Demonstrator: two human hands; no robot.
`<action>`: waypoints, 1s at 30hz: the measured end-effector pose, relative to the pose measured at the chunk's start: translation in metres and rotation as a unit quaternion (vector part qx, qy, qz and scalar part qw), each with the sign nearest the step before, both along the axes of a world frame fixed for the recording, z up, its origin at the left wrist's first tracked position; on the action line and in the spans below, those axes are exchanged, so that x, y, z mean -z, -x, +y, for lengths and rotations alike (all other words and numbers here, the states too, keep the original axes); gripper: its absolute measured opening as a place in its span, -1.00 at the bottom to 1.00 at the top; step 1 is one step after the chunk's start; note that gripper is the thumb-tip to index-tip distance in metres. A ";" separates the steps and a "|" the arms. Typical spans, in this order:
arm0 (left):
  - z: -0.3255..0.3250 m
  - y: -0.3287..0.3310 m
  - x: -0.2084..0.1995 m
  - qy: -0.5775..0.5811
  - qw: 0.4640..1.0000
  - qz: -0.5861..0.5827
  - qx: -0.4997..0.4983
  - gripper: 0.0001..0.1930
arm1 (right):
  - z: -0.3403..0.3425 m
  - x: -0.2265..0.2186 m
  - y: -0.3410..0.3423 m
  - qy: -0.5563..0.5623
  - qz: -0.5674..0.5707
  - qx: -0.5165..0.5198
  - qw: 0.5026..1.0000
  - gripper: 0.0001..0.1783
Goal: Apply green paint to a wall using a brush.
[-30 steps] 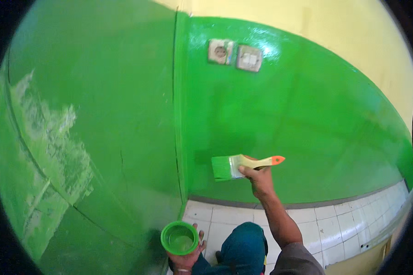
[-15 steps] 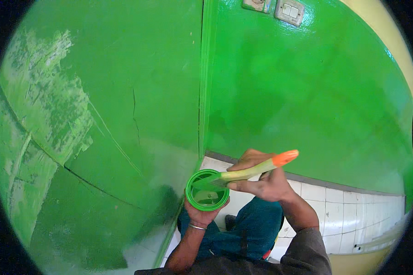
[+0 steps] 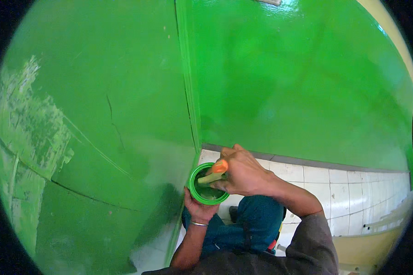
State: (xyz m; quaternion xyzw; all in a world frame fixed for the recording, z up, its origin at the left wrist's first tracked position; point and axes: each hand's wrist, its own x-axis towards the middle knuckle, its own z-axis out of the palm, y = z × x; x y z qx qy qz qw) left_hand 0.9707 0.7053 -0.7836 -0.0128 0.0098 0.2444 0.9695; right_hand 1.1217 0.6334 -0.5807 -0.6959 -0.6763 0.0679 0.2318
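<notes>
A round, bright green, plastic-looking paint container (image 3: 192,187) is held roughly level, its ridged, open mouth facing up and its inner wall green. A flat paintbrush with a pale yellow, orange-tipped handle (image 3: 210,177) slants into it, butt above the far right rim, bristles hidden from view.

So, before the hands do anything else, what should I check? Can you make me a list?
1. Left hand holding the green cup: ok.
2. The green cup's opening facing up: ok.
3. Right hand holding the brush: ok.
4. Brush at the cup's opening: ok.
5. Bristles wet with paint: cannot tell, they're hidden.
6. Left green surface even all over: not ok, it has a rough pale patch.
</notes>
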 end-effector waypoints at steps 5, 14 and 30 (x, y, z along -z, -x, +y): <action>-0.001 -0.003 0.003 -0.046 0.998 0.037 -0.031 -0.29 | 0.006 0.012 0.002 -0.001 -0.064 -0.046 0.997 -0.72; 0.001 -0.003 0.016 0.001 1.000 0.018 -0.016 -0.23 | -0.013 -0.002 -0.011 -0.107 0.082 0.018 0.991 -0.66; -0.004 -0.014 -0.005 -0.075 0.995 0.057 0.026 -0.20 | -0.054 -0.008 -0.013 -0.215 0.158 0.087 0.960 -0.65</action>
